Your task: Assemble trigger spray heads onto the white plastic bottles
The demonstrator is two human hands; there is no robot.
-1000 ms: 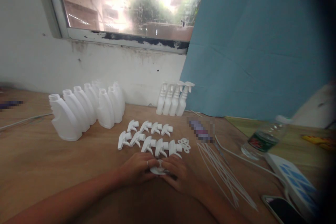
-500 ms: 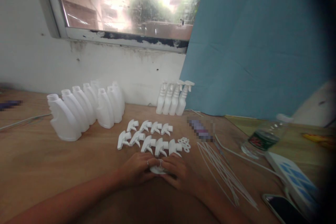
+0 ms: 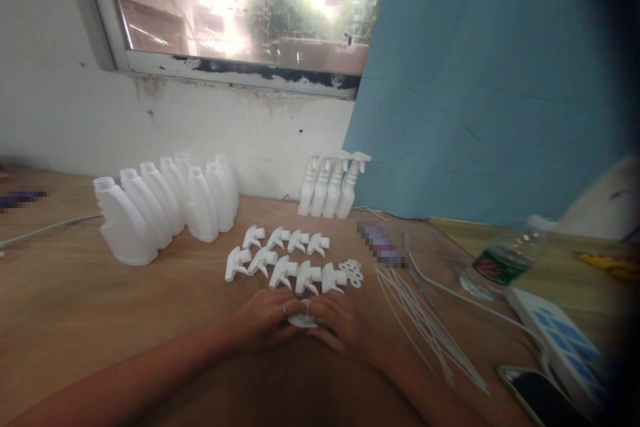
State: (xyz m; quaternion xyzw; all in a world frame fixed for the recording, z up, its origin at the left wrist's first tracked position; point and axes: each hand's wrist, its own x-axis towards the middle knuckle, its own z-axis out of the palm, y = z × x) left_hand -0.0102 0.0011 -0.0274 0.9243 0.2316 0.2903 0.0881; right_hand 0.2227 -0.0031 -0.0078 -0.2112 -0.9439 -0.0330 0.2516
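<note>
Close to my body, my left hand (image 3: 267,320) and my right hand (image 3: 335,321) are both closed around one whitish, translucent plastic piece (image 3: 303,321). My fingers cover much of it, so its full shape is hidden; a rounded edge shows between the hands. A ring is on a finger of my left hand. Just beyond my fingertips, white spray trigger heads (image 3: 284,273) lie in two rows on the wooden table (image 3: 190,300). Beside the nearer row, at its right end, sits a cluster of small white rings (image 3: 354,272).
Several open-necked white bottles (image 3: 127,223) stand at back left. Spray bottles with triggers (image 3: 331,190) stand by the wall. Thin white tubes (image 3: 425,320) lie to the right, near a water bottle (image 3: 505,263), a white-and-blue box (image 3: 555,333), a phone (image 3: 540,393) and a cable (image 3: 460,293).
Both hands stay closed around the plastic piece, with only slight finger movement. The whole view has shifted a little; the things on the table keep their places.
</note>
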